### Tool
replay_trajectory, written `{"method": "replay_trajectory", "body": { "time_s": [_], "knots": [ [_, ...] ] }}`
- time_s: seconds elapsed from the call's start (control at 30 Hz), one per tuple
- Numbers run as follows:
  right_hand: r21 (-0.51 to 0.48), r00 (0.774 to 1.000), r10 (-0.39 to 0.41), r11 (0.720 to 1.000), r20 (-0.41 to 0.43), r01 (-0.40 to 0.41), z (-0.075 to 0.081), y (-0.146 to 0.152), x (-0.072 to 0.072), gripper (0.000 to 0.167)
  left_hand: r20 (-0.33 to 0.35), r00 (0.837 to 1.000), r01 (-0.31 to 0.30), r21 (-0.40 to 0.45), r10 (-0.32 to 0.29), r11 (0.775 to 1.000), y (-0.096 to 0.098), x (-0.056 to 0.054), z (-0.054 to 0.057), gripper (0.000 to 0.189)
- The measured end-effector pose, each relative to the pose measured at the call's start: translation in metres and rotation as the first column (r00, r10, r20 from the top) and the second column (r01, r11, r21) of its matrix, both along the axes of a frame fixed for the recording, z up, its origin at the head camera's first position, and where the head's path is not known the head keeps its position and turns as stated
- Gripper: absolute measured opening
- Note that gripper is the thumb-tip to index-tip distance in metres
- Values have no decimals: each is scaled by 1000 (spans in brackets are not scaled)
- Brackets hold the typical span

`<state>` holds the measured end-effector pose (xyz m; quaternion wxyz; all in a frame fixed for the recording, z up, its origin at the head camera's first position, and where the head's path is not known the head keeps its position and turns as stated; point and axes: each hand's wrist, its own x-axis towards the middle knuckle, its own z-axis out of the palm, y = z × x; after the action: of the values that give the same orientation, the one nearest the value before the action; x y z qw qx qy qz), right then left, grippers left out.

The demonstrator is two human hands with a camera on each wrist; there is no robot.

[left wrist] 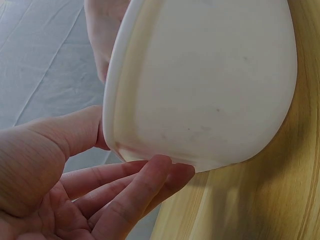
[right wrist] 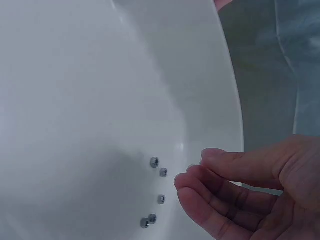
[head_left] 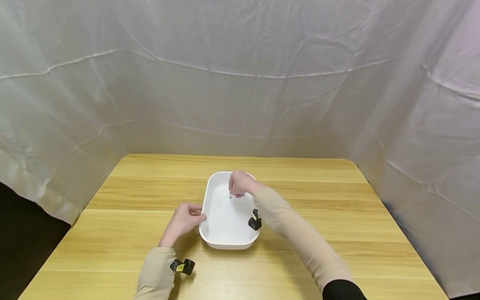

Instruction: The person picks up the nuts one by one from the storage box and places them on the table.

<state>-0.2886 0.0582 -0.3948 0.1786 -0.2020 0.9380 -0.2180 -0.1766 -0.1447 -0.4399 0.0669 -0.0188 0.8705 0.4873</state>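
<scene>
My left hand (head_left: 183,221) grips the left rim of a white tub (head_left: 226,223), thumb over the rim and fingers against the outer wall. In the left wrist view, the fingers (left wrist: 132,192) press on the outside of the tub. Over the far part of the tub, my right hand (head_left: 241,183) reaches in from the right. Several small metal nuts (right wrist: 154,162) lie on the tub's floor beside its fingertips. The right thumb and fingers are loosely bent towards each other, with nothing visible between them in the right wrist view.
A wooden table (head_left: 322,200) lies beneath the tub. Pale fabric (head_left: 243,104) hangs behind it and along both sides. A small black camera (head_left: 182,266) is strapped to the left wrist, another black camera (head_left: 255,221) to the right.
</scene>
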Motion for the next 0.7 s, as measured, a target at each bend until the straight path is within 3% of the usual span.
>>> {"method": "replay_trajectory", "body": {
  "time_s": [0.3, 0.47, 0.7],
  "knots": [
    [70, 995, -95, 993, 18, 94, -19, -9, -12, 20, 10, 1000, -6, 7, 6, 1000, 1, 1, -1, 39],
    [146, 996, -94, 985, -8, 94, -26, -13, -17, 38, 12, 1000, -7, 12, 7, 1000, 2, 1, -1, 38],
    [137, 996, -85, 987, -32, 88, -37, -14, -20, 41, 5, 1000, -10, 5, 10, 1000, 2, 1, -2, 38]
  ]
}}
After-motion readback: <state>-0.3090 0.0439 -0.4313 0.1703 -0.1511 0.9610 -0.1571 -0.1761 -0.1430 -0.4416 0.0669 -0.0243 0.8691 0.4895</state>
